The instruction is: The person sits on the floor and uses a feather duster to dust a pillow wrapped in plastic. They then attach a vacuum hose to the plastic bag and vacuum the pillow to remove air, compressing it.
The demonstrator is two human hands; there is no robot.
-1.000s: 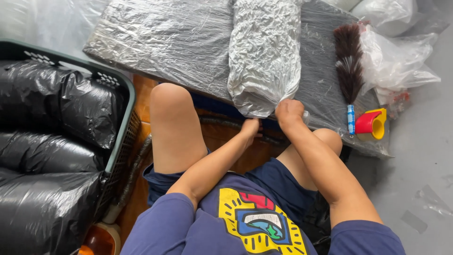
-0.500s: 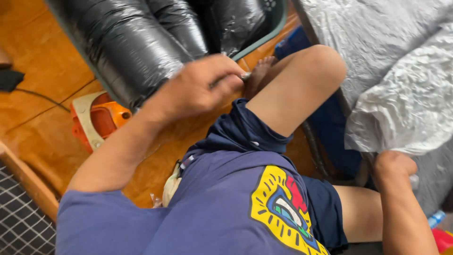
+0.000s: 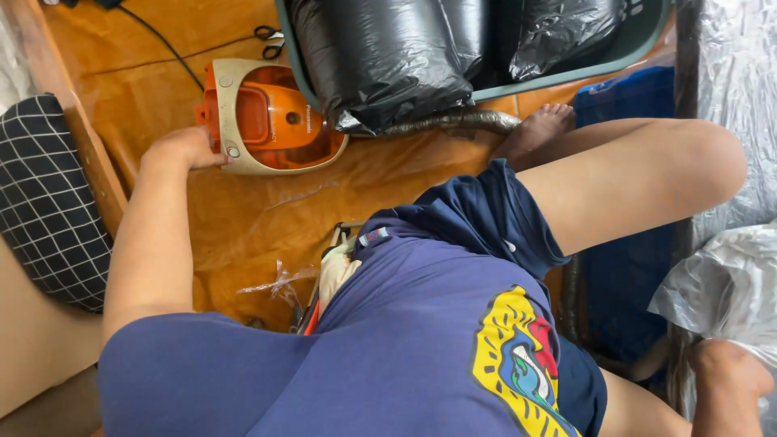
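Note:
My left hand (image 3: 184, 148) reaches out to the left and curls against the rear rim of a small orange and beige vacuum cleaner (image 3: 271, 121) that lies on the wooden floor. Its grey hose (image 3: 453, 123) runs right toward my foot. At the bottom right, my right hand (image 3: 727, 374) is closed on the edge of a crinkled clear plastic bag (image 3: 728, 283). I sit on the floor with my knee raised between the two hands.
A green basket (image 3: 566, 77) full of black plastic bags (image 3: 388, 57) stands just beyond the vacuum cleaner. Scissors (image 3: 269, 34) and a black cable (image 3: 162, 40) lie on the floor behind it. A checked cushion (image 3: 44, 202) is at the left, and a plastic scrap (image 3: 279, 283) lies near my hip.
My view has swung left. My left hand has left the black bags and moved down to the vacuum cleaner. My right hand stays on the clear plastic bag.

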